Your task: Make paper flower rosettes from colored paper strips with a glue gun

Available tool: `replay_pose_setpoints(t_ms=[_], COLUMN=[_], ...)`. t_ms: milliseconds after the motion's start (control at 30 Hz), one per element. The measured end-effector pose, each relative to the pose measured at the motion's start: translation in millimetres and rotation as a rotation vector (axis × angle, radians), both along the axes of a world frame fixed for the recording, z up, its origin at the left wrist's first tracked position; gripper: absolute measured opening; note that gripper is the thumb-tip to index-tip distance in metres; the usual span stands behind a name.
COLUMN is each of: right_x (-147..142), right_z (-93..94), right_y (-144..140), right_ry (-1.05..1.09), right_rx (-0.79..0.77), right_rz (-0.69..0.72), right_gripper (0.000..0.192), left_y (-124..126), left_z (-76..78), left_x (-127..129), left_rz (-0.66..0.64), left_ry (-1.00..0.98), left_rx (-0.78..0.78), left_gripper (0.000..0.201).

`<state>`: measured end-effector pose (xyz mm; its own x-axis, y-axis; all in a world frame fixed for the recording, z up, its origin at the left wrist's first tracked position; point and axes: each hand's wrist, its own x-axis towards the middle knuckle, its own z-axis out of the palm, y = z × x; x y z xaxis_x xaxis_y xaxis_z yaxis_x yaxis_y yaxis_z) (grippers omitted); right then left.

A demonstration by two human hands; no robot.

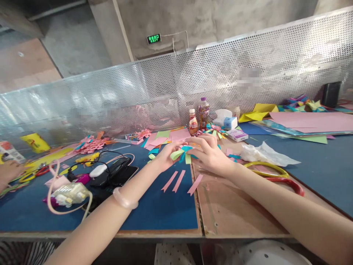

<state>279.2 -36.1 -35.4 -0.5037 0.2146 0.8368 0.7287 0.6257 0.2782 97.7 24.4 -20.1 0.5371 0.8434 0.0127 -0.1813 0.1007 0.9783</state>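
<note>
Head view, frame centre: left hand [167, 156] and right hand [208, 154] pinched together on a paper flower [182, 153] of green and teal strips, held just above the blue mat [154, 206]. Light, flimsy, easily creased; probably best gripped at the gathered middle. Forearms converging from lower corners, wrists raised. Pink strips [180, 181] lying loose below.

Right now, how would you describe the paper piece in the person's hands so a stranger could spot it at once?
Start at the seam where the blue mat meets the bare wooden board. Above three loose pink strips, the left hand and right hand meet around a small paper flower. Its looped green and teal strips distinguish it from the pink flowers lying farther left.
</note>
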Motion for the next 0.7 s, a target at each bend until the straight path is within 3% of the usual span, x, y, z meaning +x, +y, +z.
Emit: replay_pose_setpoints(t_ms=[233, 367, 500, 567, 700], right_x=[3.4, 11.7, 19.4, 20.7, 22.2], right_z=[0.9, 3.1, -2.3, -8.9, -20.8], right_y=[-2.1, -9.4, -23.8, -31.8, -43.0], right_ry=[0.098, 0.050, 0.087, 0.170, 0.541], right_rx=[0.072, 0.155, 0.183, 0.077, -0.523], right_rz=[0.016, 0.128, 0.268, 0.394, 0.499], right_gripper=[0.054, 0.052, 0.045, 0.044, 0.037], left_y=[-18.6, -42.3, -66.8, -76.5, -87.9], left_z=[15.4, 22.7, 21.1, 20.0, 19.3], left_x=[3.1, 5.6, 8.4, 10.4, 13.3], left_rz=[0.052, 0.107, 0.072, 0.095, 0.137], left_ry=[-0.045, -0.085, -0.010, 0.024, 0.040], left_rx=[0.252, 0.297, 0.397, 0.501, 0.602], left_gripper=[0.017, 0.011, 0.005, 0.007, 0.007])
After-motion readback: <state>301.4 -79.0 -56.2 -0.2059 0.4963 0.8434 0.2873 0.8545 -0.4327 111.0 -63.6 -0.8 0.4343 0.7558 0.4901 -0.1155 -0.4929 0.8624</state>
